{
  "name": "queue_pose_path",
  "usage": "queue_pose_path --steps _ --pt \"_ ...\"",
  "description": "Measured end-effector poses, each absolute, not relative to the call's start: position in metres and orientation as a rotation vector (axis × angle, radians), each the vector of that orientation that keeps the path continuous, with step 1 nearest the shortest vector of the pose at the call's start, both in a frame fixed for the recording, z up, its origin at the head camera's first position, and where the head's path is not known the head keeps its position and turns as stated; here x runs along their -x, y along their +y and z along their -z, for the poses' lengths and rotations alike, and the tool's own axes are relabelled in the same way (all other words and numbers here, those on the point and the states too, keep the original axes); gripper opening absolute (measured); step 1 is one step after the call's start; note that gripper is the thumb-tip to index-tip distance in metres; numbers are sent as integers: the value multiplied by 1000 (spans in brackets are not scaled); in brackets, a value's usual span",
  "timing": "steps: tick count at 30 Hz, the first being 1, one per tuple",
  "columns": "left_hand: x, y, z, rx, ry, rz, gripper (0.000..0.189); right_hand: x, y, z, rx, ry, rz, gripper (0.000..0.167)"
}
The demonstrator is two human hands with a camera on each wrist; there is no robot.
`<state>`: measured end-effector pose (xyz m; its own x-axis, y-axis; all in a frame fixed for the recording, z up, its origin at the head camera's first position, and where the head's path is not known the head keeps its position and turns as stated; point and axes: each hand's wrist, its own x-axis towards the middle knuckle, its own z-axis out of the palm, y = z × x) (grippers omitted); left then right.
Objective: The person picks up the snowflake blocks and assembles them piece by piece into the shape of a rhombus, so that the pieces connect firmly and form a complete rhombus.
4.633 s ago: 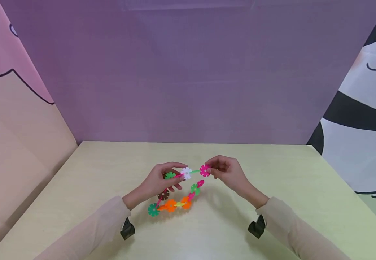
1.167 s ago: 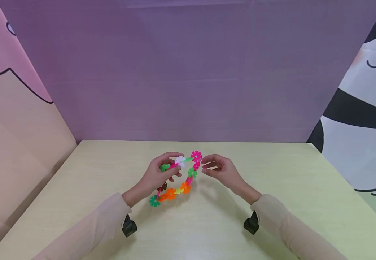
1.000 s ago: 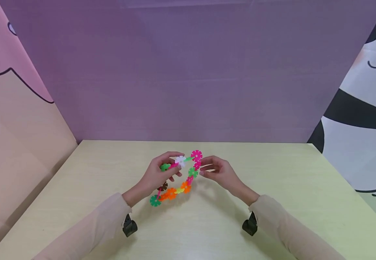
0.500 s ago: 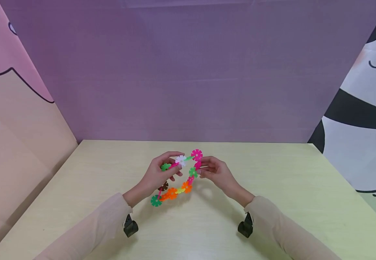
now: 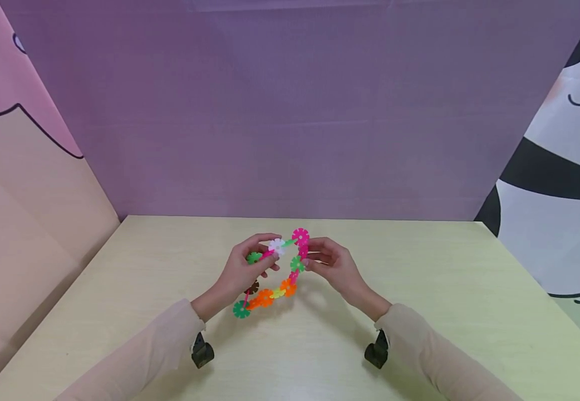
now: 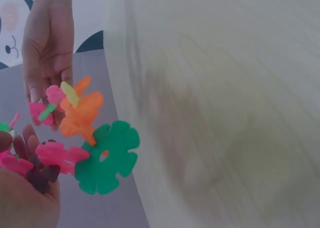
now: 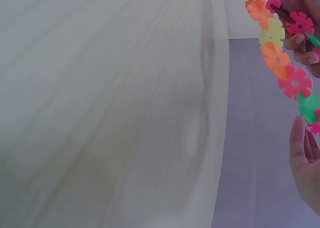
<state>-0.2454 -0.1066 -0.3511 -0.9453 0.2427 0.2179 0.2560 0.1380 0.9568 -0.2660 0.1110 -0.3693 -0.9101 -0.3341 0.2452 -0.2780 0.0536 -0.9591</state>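
Observation:
A chain of interlocking snowflake discs [image 5: 265,298] hangs in a ring shape above the table. My left hand [image 5: 237,273] holds it at its upper left, thumb on the pink disc [image 5: 268,254] beside a white disc [image 5: 276,247]. At the upper right, a large pink disc [image 5: 300,236] meets another pink disc [image 5: 303,252], which my right hand [image 5: 335,267] pinches from the side. Whether their slots are joined cannot be told. Lowest in the ring is a dark green disc [image 6: 107,158], large in the left wrist view. In the right wrist view a yellow disc [image 7: 272,33] sits between orange ones.
The pale wooden table [image 5: 420,267] spreads beneath both hands. A purple panel [image 5: 290,111] stands behind its far edge. Cartoon-printed panels [image 5: 555,223] flank it on both sides. A small black camera [image 5: 202,351] is strapped under each wrist.
My right hand let go of the large pink disc, moved down and left, and now pinches the pink disc below it. The gap between the two chain ends has closed up. The left hand keeps its hold.

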Motion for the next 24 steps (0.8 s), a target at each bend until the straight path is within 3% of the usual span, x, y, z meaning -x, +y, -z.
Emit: queue_pose_path --steps 15,24 --pt "246 -104 351 487 -2299 1956 35 265 108 358 730 2198 2046 40" --pt "228 -98 331 449 -2306 1948 33 262 105 352 706 2179 2031 36"
